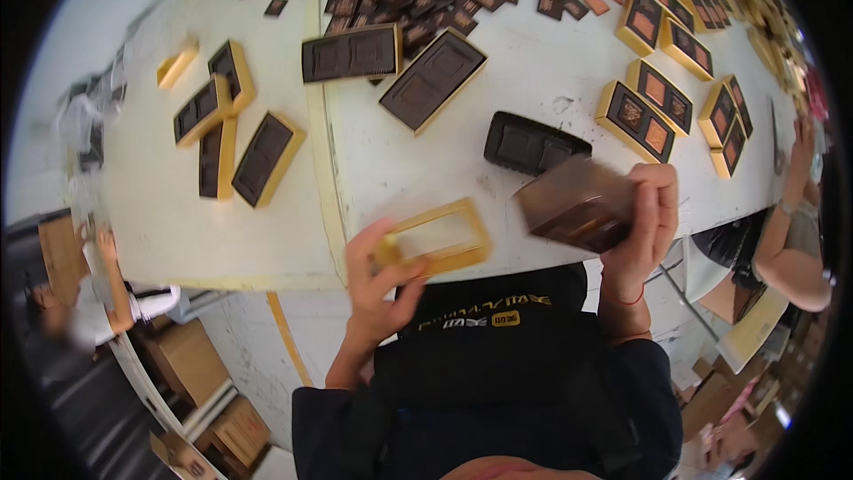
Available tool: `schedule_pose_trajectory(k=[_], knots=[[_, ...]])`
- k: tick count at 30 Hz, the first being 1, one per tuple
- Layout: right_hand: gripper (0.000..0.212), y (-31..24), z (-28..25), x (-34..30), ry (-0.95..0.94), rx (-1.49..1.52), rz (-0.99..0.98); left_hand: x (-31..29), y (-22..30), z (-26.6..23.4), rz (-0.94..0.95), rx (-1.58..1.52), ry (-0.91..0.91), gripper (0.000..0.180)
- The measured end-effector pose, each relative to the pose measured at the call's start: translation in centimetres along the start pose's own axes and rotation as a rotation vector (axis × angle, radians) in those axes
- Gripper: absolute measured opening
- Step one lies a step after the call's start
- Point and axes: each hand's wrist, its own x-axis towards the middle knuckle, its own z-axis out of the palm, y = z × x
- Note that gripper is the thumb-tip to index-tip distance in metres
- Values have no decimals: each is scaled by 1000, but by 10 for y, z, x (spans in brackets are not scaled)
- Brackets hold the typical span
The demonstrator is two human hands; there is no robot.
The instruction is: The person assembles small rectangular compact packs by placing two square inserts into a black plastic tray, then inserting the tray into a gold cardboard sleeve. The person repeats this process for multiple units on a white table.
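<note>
Our left fingers [361, 260], just below centre: gripping gold frame [478, 231]; right fingers [652, 204], right of centre: holding brown item [577, 200], blurred.

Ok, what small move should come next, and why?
Probably bring the dark brown piece toward the gold frame: the right hand and left hand hold them apart, respectively, and gold boxes on the table hold dark trays.

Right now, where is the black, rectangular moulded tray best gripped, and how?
Pinch the black tray across its narrow width near the left end, likely from the left: that end shows uncovered, while the dark brown boxy piece in the right hand overlaps its lower right in view.
</note>
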Motion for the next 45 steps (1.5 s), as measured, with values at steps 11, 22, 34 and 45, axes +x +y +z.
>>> schedule_pose_trajectory(k=[11,22,34,45], knots=[[11,-20,-9,1,-495,-377,160,12,14,41,120,-96,-68,85],[35,4,38,-20,-498,-637,-367,13,22,62,202,-177,-87,78],[48,30,0,-53,-336,-493,-337,15,30,58,227,45,-228,74],[37,40,13,-55,-220,-673,-420,17,31,61,214,70,-230,65]])
